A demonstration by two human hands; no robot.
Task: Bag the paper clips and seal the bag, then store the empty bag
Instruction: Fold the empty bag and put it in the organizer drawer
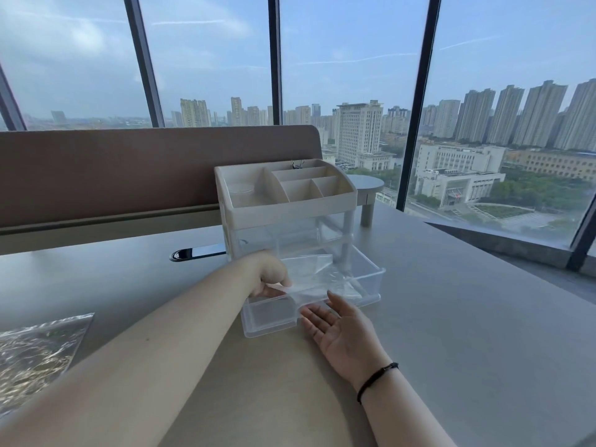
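Tall windows (348, 59) fill the wall ahead of me, looking out on a hazy city of tower blocks, with a brown partition panel (113, 169) standing along the far edge of the grey desk (451, 301) I sit at. On the desk stands a beige organiser (283, 188) with open compartments on top and clear drawers beneath; its bottom drawer (267, 317) is pulled out toward me. Behind the organiser sits a small round grey stand (367, 188), and a dark oval cable slot (196, 253) is set into the desk to its left. At the near left edge lies the sealed bag of paper clips (35, 353), flat on the desk and well apart from my hands. My left hand (272, 275) pinches the empty bag (317, 275) by its near left corner, thumb and fingers curled on the plastic, holding it over the open drawer. My right hand (338, 330) rests palm up just in front of the drawer, fingers straight and relaxed, gripping nothing, a thin black band (375, 380) round its wrist.
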